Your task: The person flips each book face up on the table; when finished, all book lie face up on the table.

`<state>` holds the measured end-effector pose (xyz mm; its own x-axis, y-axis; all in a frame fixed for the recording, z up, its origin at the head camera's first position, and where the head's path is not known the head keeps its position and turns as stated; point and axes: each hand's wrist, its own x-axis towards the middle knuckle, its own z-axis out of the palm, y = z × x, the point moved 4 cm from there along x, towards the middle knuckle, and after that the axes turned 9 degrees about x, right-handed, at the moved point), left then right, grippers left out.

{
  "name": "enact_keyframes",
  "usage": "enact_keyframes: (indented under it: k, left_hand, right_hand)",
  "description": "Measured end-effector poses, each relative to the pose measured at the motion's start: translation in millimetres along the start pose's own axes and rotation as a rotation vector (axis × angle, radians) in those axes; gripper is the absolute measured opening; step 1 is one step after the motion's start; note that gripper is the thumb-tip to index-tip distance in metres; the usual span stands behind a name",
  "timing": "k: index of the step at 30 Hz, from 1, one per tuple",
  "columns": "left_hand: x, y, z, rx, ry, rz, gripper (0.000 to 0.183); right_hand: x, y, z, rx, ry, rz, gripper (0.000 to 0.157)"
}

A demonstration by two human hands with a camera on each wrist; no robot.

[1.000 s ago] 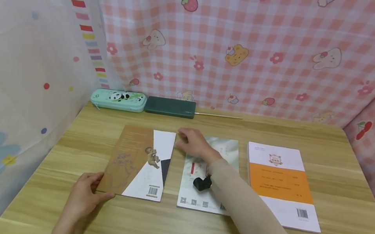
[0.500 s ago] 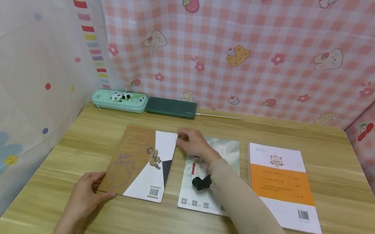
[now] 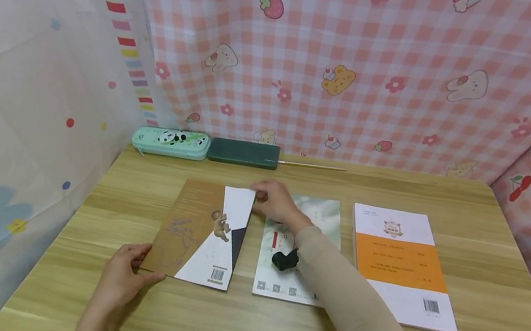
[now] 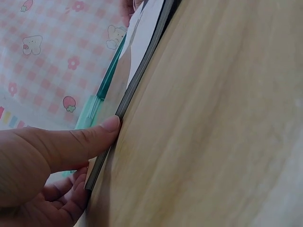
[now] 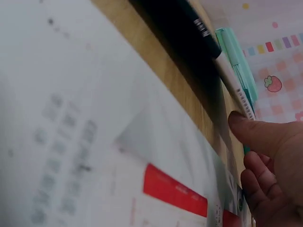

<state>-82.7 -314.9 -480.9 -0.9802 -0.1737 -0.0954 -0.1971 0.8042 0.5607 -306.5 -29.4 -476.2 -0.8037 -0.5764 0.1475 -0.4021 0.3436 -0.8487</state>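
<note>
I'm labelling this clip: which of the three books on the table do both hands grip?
The leftmost book, brown and white: left hand grips its near corner, right hand its far corner. The middle book and orange-banded book lie flat, ungripped.

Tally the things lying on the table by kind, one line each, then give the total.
Books: 3 – brown-and-white book, pale green book, orange-and-white book
Cases: 2 – panda pencil case, dark green case
Thin sticks: 1 – wooden stick
Total: 6

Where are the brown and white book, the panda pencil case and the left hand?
brown and white book point(image 3: 187, 228), head view, on its brown cover half.
panda pencil case point(image 3: 170, 142), head view, on its lid near the panda.
left hand point(image 3: 121, 279), head view, on the back of the hand.
</note>
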Motion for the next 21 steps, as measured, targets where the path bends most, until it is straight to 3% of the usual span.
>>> enact_keyframes:
  k: [6, 12, 17, 21]
  left_hand:
    - [2.3, -0.1, 0.9, -0.001, 0.007, 0.016, 0.083]
    - [0.9, 0.7, 1.0, 0.007, 0.044, 0.048, 0.085]
    - [-1.3, 1.0, 2.3, -0.028, 0.139, 0.101, 0.068]
    - [-2.9, 1.8, 2.6, -0.122, 0.223, 0.112, 0.056]
  right_hand:
    - [-2, -2, -4.5, -0.089, -0.013, -0.017, 0.045]
    - [-3, -5, -10.3, -0.048, -0.018, -0.031, 0.043]
    - [-4, -5, -14.0, 0.038, -0.029, 0.012, 0.041]
    - [-5, -6, -18.6, 0.082, -0.021, 0.038, 0.038]
